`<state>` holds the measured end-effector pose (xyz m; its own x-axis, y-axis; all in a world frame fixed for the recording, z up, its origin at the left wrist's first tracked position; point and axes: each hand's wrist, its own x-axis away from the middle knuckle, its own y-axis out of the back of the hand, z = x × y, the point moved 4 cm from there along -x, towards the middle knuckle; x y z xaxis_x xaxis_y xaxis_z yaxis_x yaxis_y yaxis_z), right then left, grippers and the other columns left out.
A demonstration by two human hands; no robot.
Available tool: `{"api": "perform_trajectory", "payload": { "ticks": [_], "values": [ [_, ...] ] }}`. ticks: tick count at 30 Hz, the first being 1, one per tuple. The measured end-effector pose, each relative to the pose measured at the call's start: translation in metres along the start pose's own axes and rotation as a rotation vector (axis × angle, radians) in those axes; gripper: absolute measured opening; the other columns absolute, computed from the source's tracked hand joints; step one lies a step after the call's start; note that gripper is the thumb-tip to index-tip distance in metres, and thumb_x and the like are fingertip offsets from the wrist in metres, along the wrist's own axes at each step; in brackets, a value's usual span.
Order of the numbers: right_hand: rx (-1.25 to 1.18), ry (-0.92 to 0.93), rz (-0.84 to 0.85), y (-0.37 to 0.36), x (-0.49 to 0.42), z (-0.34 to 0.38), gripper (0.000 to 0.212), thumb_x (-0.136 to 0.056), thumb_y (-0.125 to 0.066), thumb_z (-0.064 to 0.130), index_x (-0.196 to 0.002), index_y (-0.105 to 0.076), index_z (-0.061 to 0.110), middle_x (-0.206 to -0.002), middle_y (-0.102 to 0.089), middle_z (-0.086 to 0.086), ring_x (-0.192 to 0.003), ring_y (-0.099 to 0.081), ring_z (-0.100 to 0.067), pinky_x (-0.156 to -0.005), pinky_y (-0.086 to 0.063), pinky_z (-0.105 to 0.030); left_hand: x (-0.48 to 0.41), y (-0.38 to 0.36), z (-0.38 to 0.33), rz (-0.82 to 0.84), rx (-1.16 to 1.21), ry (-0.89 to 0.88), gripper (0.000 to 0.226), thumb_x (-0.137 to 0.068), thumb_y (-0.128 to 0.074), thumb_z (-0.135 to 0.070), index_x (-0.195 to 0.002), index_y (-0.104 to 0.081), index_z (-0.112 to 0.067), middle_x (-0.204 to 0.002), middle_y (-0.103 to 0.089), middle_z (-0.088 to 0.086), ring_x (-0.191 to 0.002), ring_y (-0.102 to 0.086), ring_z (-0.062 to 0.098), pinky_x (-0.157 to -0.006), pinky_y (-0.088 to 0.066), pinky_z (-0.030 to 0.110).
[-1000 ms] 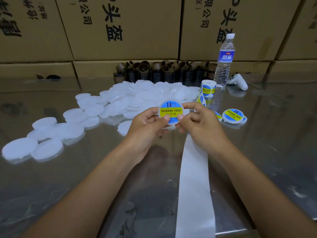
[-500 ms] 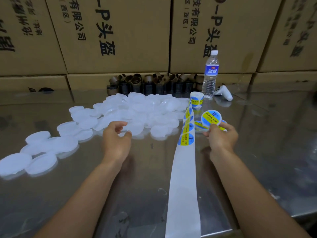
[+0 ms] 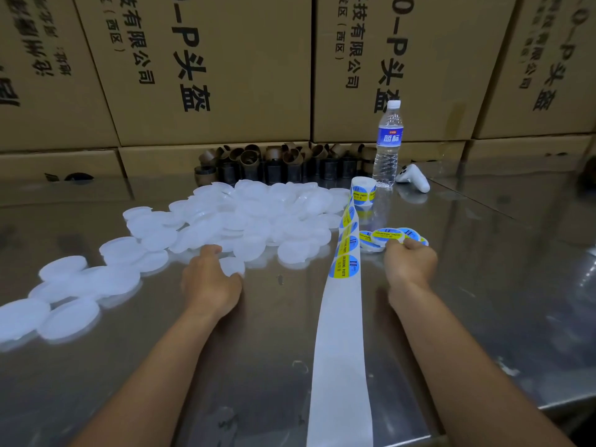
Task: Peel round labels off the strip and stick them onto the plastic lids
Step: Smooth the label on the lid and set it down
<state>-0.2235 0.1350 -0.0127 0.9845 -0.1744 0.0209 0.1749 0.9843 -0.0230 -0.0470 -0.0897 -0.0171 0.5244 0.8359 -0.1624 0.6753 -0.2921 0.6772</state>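
Observation:
A white backing strip (image 3: 340, 356) runs from a label roll (image 3: 362, 192) down the metal table towards me. Blue and yellow round labels (image 3: 345, 267) sit on its far part. A heap of blank white plastic lids (image 3: 258, 214) lies left of the strip. My left hand (image 3: 208, 285) grips one blank lid (image 3: 230, 265) at the heap's near edge. Right of the strip, my right hand (image 3: 409, 261) pinches a labelled lid (image 3: 387, 235) that lies on a small pile of labelled lids (image 3: 371, 243).
A water bottle (image 3: 388, 146) and a white controller (image 3: 414, 179) stand behind the roll. Brown cardboard cores (image 3: 280, 162) line the back under stacked cartons (image 3: 209, 66). More blank lids (image 3: 64, 295) spread to the far left. The table edge (image 3: 564, 403) runs at lower right.
My hands parted from holding one labelled lid together. The right hand carried it to the labelled pile on the right. The left hand reached to the heap and took a blank lid.

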Motion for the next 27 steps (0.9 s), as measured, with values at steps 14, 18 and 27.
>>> {"api": "perform_trajectory", "payload": {
  "ticks": [14,18,27],
  "values": [
    [-0.061,0.479,0.349,-0.017,0.052,0.032,0.018,-0.087,-0.054,-0.001,-0.094,-0.062,0.014,-0.083,-0.062,-0.003,-0.073,-0.055,-0.004,-0.065,-0.04,-0.006,0.028,0.004,-0.042,-0.063,0.396,-0.474,0.068,-0.075,-0.08,-0.011,-0.131,-0.042,-0.018,-0.118,-0.05,-0.008,-0.107,-0.045,0.001,-0.084,-0.03,-0.002],
    [0.001,0.476,0.63,-0.031,0.067,0.028,0.01,-0.091,-0.058,0.01,-0.095,-0.067,0.012,-0.073,-0.067,-0.001,-0.068,-0.061,0.004,-0.061,-0.04,-0.005,0.04,-0.004,-0.052,0.011,0.365,-0.617,0.07,-0.071,-0.082,-0.01,-0.126,-0.042,-0.027,-0.12,-0.053,-0.013,-0.11,-0.049,-0.004,-0.088,-0.027,-0.001],
    [0.062,0.413,0.901,-0.038,0.08,0.022,0.012,-0.086,-0.067,0.019,-0.097,-0.064,0.023,-0.06,-0.07,0.005,-0.068,-0.061,0.0,-0.067,-0.042,-0.008,0.046,-0.005,-0.054,-0.036,0.377,-0.647,0.064,-0.072,-0.082,-0.017,-0.121,-0.042,-0.026,-0.118,-0.053,-0.008,-0.106,-0.05,0.002,-0.084,-0.031,0.001]
  ]
}}
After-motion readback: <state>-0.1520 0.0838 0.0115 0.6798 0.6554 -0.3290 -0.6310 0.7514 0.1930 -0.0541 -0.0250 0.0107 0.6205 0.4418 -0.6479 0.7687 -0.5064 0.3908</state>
